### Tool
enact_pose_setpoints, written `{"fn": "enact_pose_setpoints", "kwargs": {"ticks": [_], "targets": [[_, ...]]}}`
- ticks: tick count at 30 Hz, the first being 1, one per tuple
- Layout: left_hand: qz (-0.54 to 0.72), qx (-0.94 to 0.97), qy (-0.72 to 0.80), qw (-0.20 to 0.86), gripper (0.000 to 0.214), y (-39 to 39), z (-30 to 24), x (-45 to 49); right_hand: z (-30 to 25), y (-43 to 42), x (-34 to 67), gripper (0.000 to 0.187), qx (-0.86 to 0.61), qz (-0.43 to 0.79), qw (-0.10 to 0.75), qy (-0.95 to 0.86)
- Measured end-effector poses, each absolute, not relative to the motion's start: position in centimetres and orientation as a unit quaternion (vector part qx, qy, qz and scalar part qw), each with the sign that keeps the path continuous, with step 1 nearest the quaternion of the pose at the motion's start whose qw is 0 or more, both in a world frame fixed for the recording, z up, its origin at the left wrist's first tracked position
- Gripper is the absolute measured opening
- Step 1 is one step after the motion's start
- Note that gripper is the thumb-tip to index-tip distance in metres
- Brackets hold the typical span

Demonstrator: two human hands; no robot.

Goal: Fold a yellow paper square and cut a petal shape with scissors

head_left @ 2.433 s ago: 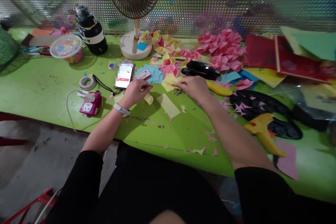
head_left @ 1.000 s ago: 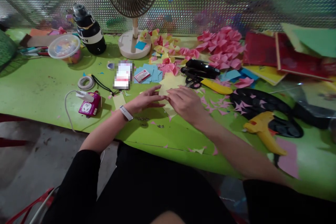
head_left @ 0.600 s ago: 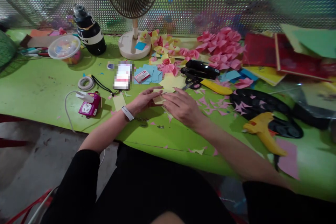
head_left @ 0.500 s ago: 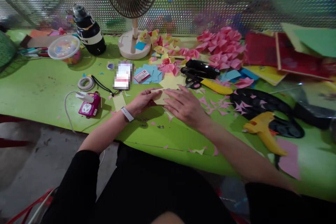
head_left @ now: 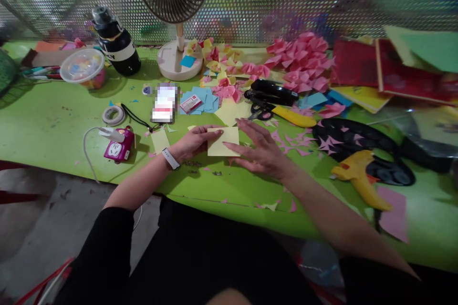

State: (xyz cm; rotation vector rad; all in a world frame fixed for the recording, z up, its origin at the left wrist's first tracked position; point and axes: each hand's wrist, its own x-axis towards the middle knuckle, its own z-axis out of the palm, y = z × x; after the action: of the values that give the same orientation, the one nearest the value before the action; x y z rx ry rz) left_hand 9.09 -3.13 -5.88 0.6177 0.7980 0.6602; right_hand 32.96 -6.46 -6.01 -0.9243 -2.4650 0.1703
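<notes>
Green table (head_left: 53,119), hands pressing yellow paper (head_left: 223,141)

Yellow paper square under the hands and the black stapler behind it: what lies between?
Head view: loose yellow sheets and scissors lie between the yellow paper square and the black stapler.

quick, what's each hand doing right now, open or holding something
Left hand: open, fingertips pressing the left edge of the yellow paper square on the green table.
Right hand: open, fingers spread, fingertips on the square's right edge.
</notes>
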Motion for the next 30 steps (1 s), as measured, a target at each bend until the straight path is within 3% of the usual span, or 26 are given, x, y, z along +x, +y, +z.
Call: {"fn": "enact_pose_setpoints", "kwargs": {"ticks": [4, 7, 11, 16, 30], "targets": [[0.304, 0.312, 0.356, 0.827, 0.021, -3.7, -5.6, 9.3, -6.6, -6.6, 32.2, 0.012, -0.362, 0.101, 0.385, -0.843], [0.321, 0.313, 0.336, 0.829, 0.024, -4.1, -5.1, 9.5, -6.8, -6.9, 31.3, 0.015, -0.405, 0.206, 0.458, -0.764], [0.316, 0.338, 0.299, 0.835, 0.042, -4.5, -4.6, 9.6, -6.8, -7.4, 30.9, 0.018, -0.447, 0.334, 0.463, -0.689], [0.303, 0.406, 0.314, 0.803, 0.065, -4.7, -5.1, 9.5, -6.8, -7.6, 31.0, 0.017, -0.466, 0.361, 0.465, -0.661], [0.307, 0.379, 0.331, 0.808, 0.062, -5.0, -4.6, 9.9, -6.8, -7.6, 30.7, 0.021, -0.479, 0.387, 0.453, -0.645]]}}
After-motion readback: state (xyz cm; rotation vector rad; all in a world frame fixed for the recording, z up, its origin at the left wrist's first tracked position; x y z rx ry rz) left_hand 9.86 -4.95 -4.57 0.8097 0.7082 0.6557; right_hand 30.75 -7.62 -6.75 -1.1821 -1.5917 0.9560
